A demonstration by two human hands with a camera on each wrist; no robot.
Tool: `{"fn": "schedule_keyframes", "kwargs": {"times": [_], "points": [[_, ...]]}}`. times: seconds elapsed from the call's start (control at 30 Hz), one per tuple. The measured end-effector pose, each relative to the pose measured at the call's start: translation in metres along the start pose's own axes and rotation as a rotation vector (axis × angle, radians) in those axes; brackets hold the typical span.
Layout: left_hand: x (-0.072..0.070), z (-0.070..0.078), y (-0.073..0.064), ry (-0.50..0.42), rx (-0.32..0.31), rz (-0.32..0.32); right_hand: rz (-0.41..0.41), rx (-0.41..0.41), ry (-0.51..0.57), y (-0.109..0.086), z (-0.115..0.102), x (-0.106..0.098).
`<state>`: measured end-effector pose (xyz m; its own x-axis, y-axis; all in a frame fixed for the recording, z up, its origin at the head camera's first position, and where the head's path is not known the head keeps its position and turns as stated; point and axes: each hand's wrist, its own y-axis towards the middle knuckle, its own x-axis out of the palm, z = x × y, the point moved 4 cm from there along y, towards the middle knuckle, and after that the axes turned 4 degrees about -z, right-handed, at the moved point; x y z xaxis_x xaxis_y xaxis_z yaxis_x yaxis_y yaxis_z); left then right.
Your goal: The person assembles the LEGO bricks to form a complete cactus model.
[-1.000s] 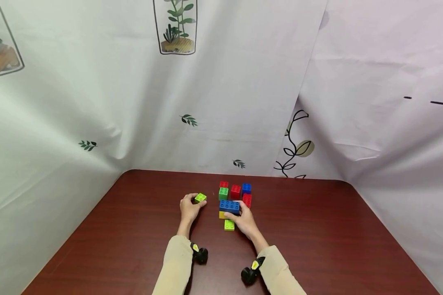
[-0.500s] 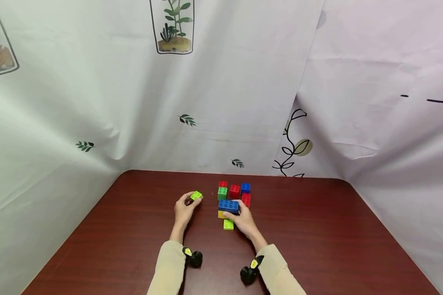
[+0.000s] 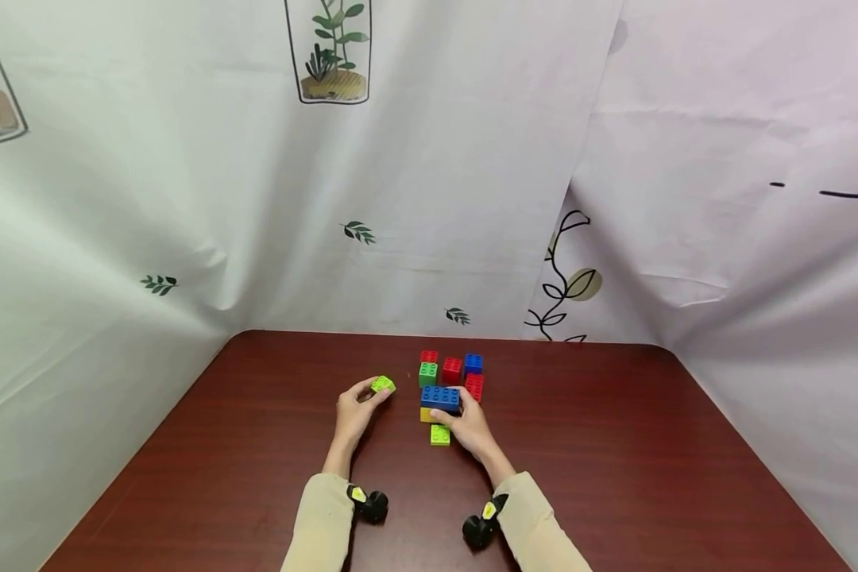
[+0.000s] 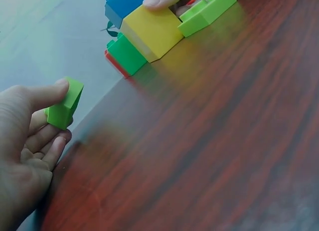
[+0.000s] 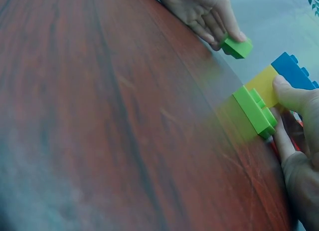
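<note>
My left hand (image 3: 353, 411) pinches a lime-green toy brick (image 3: 382, 384) between thumb and fingers, raised over the table to the left of the other bricks. In the left wrist view that brick (image 4: 66, 104) is tilted, thumb on one face. My right hand (image 3: 470, 427) grips a yellow brick (image 3: 426, 415) with a long blue brick (image 3: 440, 397) on top of it; the thumb presses the yellow side in the left wrist view. Just in front of the yellow brick sits a second lime-green brick (image 3: 439, 434), studs up. The right fingers are partly hidden behind the stack.
Behind the stack stand a green brick (image 3: 427, 373), a red brick (image 3: 429, 356) and another red brick (image 3: 452, 369). A small blue brick (image 3: 473, 363) and a further red brick (image 3: 475, 386) lie to the right. A patterned white cloth (image 3: 429, 199) hangs behind the dark red table (image 3: 257, 445).
My left hand has drawn back left from the stack with the lime-green brick, then dipped slightly and turned it. The right hand stays on the yellow and blue bricks.
</note>
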<state>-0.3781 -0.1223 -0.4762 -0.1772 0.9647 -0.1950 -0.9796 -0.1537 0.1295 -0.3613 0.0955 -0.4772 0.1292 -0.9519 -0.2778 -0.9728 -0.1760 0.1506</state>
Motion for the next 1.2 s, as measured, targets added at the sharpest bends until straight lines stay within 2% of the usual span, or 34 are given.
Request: {"fn": "schedule_keyframes", "kwargs": {"times": [0.13, 0.33, 0.53, 0.87, 1.03, 1.2], "points": [[-0.001, -0.001, -0.001, -0.007, -0.011, -0.007, -0.005, -0.009, 0.02, -0.001, -0.002, 0.002], [-0.001, 0.0, -0.001, -0.012, -0.007, -0.023, 0.0, 0.005, -0.008, -0.001, -0.002, 0.003], [-0.002, 0.005, 0.0, -0.014, 0.047, -0.044, 0.002, -0.011, 0.008, 0.002, -0.003, 0.002], [0.001, 0.012, -0.001, -0.148, 0.06, -0.089, 0.004, -0.004, 0.002, 0.002, -0.003, -0.001], [0.006, 0.019, -0.001, -0.194, 0.077, -0.14, 0.004, -0.001, 0.001, 0.003, -0.002, -0.001], [0.012, 0.026, -0.005, -0.168, 0.092, -0.204, 0.006, -0.002, 0.005, 0.002, -0.001, 0.0]]}}
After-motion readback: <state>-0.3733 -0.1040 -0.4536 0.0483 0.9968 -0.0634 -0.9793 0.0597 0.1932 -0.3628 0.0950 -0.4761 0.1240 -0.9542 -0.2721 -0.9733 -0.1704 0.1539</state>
